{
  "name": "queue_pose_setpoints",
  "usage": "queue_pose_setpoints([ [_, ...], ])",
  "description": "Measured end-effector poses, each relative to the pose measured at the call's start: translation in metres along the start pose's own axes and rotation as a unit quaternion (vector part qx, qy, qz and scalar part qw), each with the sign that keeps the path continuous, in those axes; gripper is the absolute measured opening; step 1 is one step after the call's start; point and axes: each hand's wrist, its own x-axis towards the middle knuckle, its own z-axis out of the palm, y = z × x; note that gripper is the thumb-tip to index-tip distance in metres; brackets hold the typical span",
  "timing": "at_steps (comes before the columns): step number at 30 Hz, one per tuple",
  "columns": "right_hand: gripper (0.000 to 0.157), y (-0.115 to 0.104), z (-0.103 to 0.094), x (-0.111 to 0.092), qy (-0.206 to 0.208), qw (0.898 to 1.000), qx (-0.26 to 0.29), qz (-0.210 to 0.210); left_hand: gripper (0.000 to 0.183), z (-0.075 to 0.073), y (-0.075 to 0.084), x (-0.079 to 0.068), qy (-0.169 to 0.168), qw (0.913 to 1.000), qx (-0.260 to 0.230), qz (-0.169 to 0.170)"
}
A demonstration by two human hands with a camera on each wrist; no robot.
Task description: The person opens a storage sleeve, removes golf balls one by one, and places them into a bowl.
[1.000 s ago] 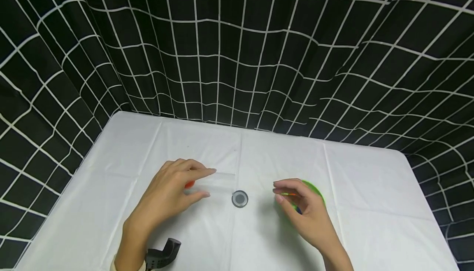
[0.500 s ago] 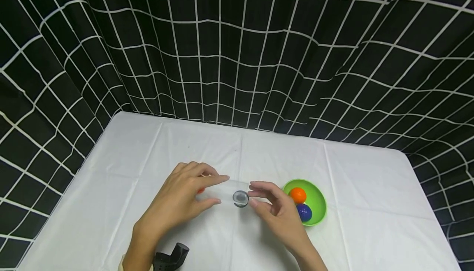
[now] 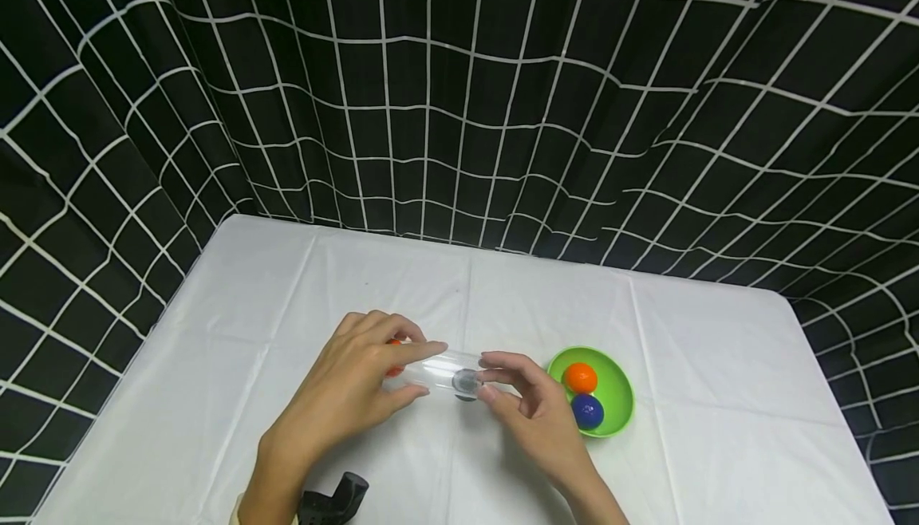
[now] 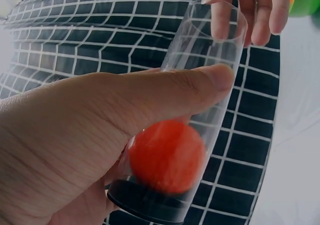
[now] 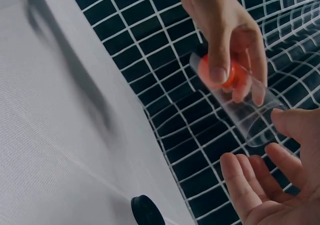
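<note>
My left hand (image 3: 352,373) grips a clear plastic tube (image 3: 439,367), thumb on one side and fingers on the other. Inside lies a red-orange ball (image 4: 167,156), close to the black end cap (image 4: 145,202). The tube's far end is uncovered. There, the fingertips of my right hand (image 3: 534,409) are spread about the rim; the right wrist view shows the thumb close to it and the other fingers apart from it. Whether they touch it I cannot tell. A round dark lid (image 5: 147,211) lies on the table below, partly seen through the tube in the head view.
A green bowl (image 3: 616,397) stands right of my right hand, holding an orange ball (image 3: 580,378) and a blue ball (image 3: 587,411). White cloth covers the table (image 3: 718,365). A black curtain with white grid lines (image 3: 459,110) hangs behind it and at the sides.
My right hand has moved left from over the bowl to the tube's uncovered end, exposing both balls there. My left hand has shifted slightly right with the tube, which now hangs over the lid.
</note>
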Motion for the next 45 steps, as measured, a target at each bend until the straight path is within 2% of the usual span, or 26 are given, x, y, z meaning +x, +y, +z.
queue_pose_setpoints([
  [7,0.041,-0.0009,0.0006,0.0004,0.001,1.000,0.001,0.010,0.050,0.0016,-0.0002,0.0007,0.001,1.0000,-0.003,0.000],
  [15,0.040,-0.0013,-0.0001,-0.0008,0.001,1.000,0.003,-0.004,0.047,0.0032,0.0000,0.0013,-0.012,0.9999,-0.004,-0.007],
  [25,0.040,-0.0017,-0.0015,-0.0008,0.004,1.000,-0.005,0.004,0.049,0.0043,-0.0012,0.0024,-0.028,0.9995,-0.004,-0.015],
  [45,0.042,-0.0004,-0.0020,-0.0023,-0.008,1.000,-0.004,0.004,0.049,0.0058,-0.0021,0.0031,-0.031,0.9994,-0.005,-0.013],
])
